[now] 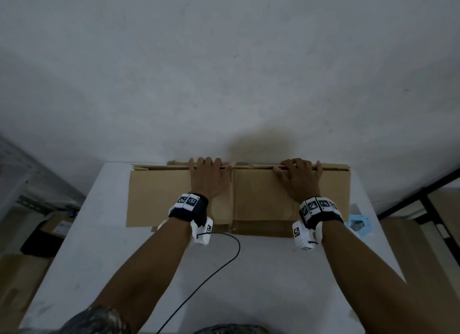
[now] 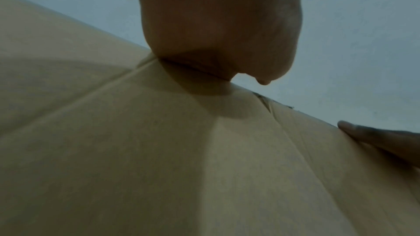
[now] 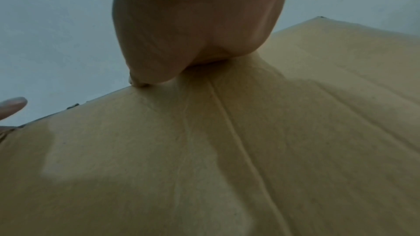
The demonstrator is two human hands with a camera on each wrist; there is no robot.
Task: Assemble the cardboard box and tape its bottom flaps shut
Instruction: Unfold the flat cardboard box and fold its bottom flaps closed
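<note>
Black cable (image 1: 211, 271) across white table (image 1: 261, 284); light-blue object (image 1: 358, 224) at right edge.

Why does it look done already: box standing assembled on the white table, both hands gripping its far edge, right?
Not assembled. The head view shows the cardboard box lying flattened on the white table. The rest holds: the left hand and right hand both curl their fingers over its far edge.
</note>
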